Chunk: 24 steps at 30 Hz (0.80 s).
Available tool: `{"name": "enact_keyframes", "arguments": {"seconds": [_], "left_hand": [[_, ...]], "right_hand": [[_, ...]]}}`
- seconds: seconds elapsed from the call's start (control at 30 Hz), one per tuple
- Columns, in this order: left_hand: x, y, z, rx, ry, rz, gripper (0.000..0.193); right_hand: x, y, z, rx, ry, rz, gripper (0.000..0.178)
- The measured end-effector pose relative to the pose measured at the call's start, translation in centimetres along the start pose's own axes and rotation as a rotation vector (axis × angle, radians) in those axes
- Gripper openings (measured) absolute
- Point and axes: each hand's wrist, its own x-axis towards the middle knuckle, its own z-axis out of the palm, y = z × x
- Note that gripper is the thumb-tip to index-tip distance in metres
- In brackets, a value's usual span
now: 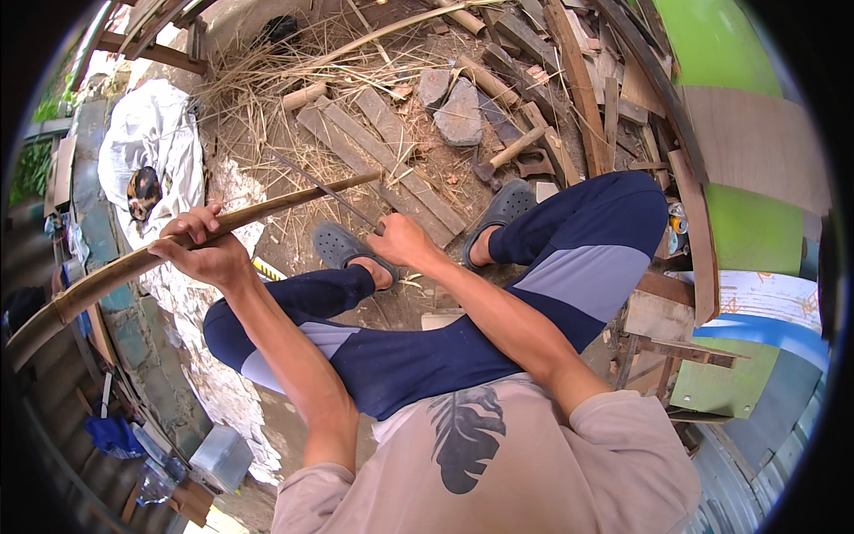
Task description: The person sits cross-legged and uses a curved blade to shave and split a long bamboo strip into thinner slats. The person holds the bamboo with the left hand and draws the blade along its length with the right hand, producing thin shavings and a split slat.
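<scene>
My left hand (209,249) grips a long split bamboo pole (107,271), fingers wrapped over it. The pole runs from the far left edge to a narrow end above my left shoe. In my right hand (405,242), closed in a fist, is the handle of a long, thin-bladed knife (299,167). Its blade points up and left, crossing the bamboo near the narrow end. Whether the edge touches the bamboo or only overlaps it, I cannot tell. Both hands are in front of my spread knees, above the ground.
Flat boards (382,133), grey stones (459,114) and bamboo shavings lie beyond my feet. A hammer (510,153) rests right of them beside piled wood scraps. On the left, a dark-and-orange cat (142,193) lies on white cloth (173,116). Green panels (725,231) stand at right.
</scene>
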Motion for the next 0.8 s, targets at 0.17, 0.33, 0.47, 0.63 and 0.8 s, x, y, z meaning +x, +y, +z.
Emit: {"name": "enact_keyframes", "arguments": {"seconds": [0.17, 0.33, 0.47, 0.63, 0.8], "left_hand": [[-0.8, 0.4, 1.6, 0.053, 0.02, 0.038, 0.052], [-1.5, 0.8, 3.0, 0.155, 0.108, 0.082, 0.052], [-1.3, 0.7, 3.2, 0.142, 0.164, 0.077, 0.051], [-1.1, 0.4, 2.9, 0.123, 0.176, 0.096, 0.05], [-1.2, 0.5, 3.1, 0.135, 0.238, 0.087, 0.053]], "right_hand": [[-1.8, -3.5, -0.8, 0.077, -0.048, -0.157, 0.033], [-1.0, -1.4, 0.6, 0.068, -0.015, -0.072, 0.034], [1.2, 2.1, 1.2, -0.021, 0.033, 0.057, 0.036], [-1.6, -3.4, -0.6, 0.007, -0.015, -0.14, 0.033], [2.2, 3.8, 1.6, -0.022, -0.018, 0.08, 0.038]]}}
